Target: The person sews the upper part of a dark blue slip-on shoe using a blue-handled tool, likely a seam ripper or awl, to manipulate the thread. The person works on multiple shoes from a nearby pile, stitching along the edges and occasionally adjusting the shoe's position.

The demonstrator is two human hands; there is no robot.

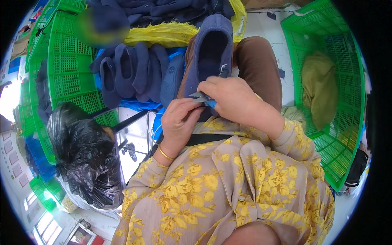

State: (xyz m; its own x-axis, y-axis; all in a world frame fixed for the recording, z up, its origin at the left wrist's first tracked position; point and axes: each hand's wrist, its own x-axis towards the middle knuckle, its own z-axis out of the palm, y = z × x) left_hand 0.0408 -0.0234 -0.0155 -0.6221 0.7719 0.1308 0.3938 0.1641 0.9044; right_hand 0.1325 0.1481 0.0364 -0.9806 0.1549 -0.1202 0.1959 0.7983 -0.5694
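Note:
A dark blue fabric slipper point(215, 23) lies across my lap, its toe pointing away and its opening facing up. My right hand point(228, 98) is closed around small thread snips point(198, 98), with a bit of blue handle showing below the fingers. The snips' metal blades point left toward my left hand point(181, 118). That hand's thumb and fingers are pinched together at the slipper's near end; what is between them is too small or hidden to make out. A greyish tuft point(223, 68) stands at the slipper's right edge, just above my right hand.
Several blue slippers point(124, 67) stand in a row on blue plastic at the left. Beyond them is a yellow woven sack point(163, 33) full of dark blue pieces. Green crates point(73, 69) flank me; the right crate point(335, 151) holds olive cloth point(320, 87). A black plastic bag point(85, 155) bulges at left.

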